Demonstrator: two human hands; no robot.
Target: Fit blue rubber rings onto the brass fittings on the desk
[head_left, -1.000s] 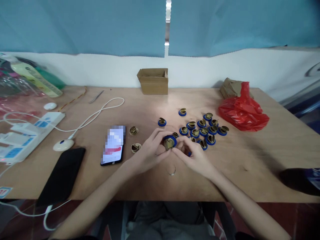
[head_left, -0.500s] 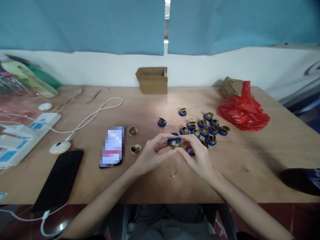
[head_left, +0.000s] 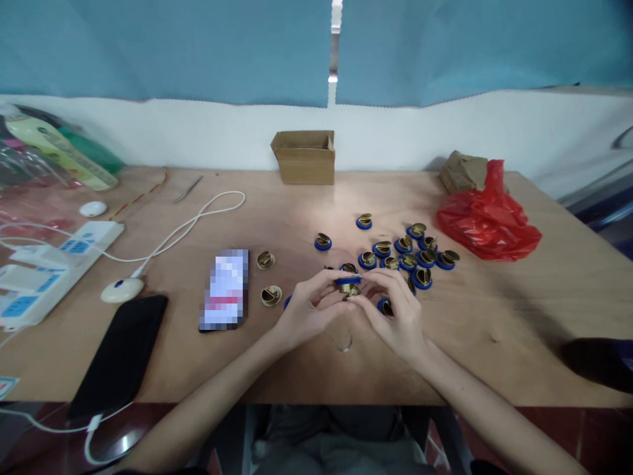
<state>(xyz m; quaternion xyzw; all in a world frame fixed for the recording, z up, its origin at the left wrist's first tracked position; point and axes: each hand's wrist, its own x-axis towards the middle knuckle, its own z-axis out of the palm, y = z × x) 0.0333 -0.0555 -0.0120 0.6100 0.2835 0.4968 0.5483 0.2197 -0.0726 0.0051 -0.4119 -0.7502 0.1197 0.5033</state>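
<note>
Both hands meet over the middle of the wooden table (head_left: 494, 316). My left hand (head_left: 309, 310) and my right hand (head_left: 395, 316) pinch one small brass piece with a blue ring (head_left: 349, 284) between their fingertips, held edge-on just above the table. Behind my right hand lies a cluster of several like brass-and-blue pieces (head_left: 408, 254). Two bare brass pieces (head_left: 268, 277) lie left of my left hand. A thin metal ring (head_left: 345, 344) lies on the table below the hands.
A lit phone (head_left: 225, 289) and a dark phone (head_left: 121, 353) lie at the left, with a white power strip (head_left: 54, 270) and cable. A small cardboard box (head_left: 304, 156) stands at the back wall. A red plastic bag (head_left: 487, 221) sits at the right.
The blue-ringed piece has been turned from face-up to edge-on between my fingertips. Both hands stayed together and dropped slightly toward the table.
</note>
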